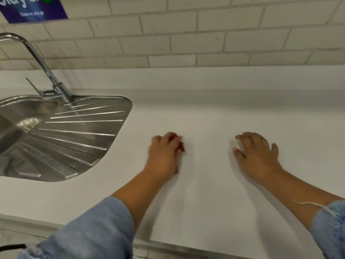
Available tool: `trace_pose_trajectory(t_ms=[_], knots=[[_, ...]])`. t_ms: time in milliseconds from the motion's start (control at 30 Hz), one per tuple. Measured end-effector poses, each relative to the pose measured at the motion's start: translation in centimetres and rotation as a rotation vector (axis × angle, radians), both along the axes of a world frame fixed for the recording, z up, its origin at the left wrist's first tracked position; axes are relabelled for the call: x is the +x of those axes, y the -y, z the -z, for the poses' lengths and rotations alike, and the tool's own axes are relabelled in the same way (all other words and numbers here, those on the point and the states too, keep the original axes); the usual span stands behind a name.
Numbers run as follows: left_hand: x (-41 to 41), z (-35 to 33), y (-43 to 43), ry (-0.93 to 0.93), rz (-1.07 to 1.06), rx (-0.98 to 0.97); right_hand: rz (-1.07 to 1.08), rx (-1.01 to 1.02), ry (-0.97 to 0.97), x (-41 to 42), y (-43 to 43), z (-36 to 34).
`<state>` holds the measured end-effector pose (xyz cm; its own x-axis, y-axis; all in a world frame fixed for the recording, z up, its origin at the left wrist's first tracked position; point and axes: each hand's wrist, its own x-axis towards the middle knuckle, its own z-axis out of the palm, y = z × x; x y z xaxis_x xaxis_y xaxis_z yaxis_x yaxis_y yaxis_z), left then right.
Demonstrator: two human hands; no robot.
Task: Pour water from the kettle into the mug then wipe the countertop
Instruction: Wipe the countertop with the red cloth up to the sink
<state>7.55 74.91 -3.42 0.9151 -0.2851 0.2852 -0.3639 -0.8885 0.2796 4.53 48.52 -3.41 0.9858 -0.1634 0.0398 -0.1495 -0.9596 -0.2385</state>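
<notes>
two hands lie on a white tabletop [205, 113], well apart from each other. the left hand [164, 154] is curled over a small red item [181, 146], which shows only at the fingertips and along the hand's right edge. the hand and the item are blurred, so it cannot be told whether the item is a cloth or a sponge. it sits on the tabletop under that hand, near the middle of the surface and to the right of the sink. the right hand [257, 156] holds nothing: its fingers are spread and lightly bent, with the tips and thumb touching the tabletop. both forearms reach in from the near edge, each with a light blue sleeve pushed up, the left sleeve [93, 230] and the right sleeve [330, 227]. a pale loose thread [308, 203] trails from the right one across the arm.

at the left a stainless steel sink [11, 131] is set into the tabletop, with a ribbed draining board [74, 131] fanning out towards the left hand. a chrome tap [46, 71] rises at the back of the sink and bends off to the left. behind runs a wall of white brick-shaped tiles [186, 34], and a blue sign [33, 8] reading "clean as you go" hangs at the upper left.
</notes>
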Motion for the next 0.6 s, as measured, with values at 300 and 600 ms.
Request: trace_pose_trajectory(t_ms=[300, 600], knots=[[5.1, 2.1, 0.4, -0.032, 0.002, 0.121, -0.137, -0.06, -0.119, 5.2, -2.0, 1.7], [15.0, 2.0, -11.6, -0.177, -0.471, 0.225, -0.116, -0.077, -0.097, 5.4, -1.8, 2.4]])
